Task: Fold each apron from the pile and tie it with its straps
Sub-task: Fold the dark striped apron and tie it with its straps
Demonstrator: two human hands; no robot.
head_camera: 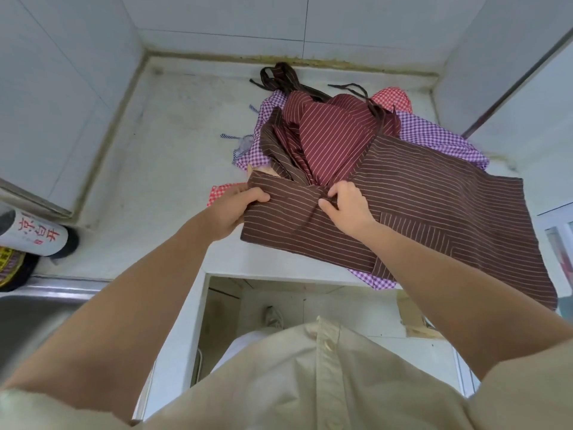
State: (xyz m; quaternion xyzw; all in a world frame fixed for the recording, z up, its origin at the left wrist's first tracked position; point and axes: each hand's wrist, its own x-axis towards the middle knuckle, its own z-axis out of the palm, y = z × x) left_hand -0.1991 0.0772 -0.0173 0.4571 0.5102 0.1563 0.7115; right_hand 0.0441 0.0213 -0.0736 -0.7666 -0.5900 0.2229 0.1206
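A brown striped apron (434, 209) lies spread over the pile on the white counter (148, 181), its right part hanging over the front edge. My left hand (232, 209) grips its folded left edge. My right hand (347, 203) pinches a fold near the apron's middle. Behind it lies a maroon striped apron (335, 135), with purple checked aprons (434, 135) and red checked aprons (392, 99) under and around it. Dark brown straps (279, 77) trail toward the back wall.
White tiled walls enclose the counter at the back and both sides. A bottle with red characters (34, 234) lies at the left by a steel sink (37, 311). An opening below the counter shows the floor and a shoe (274, 316).
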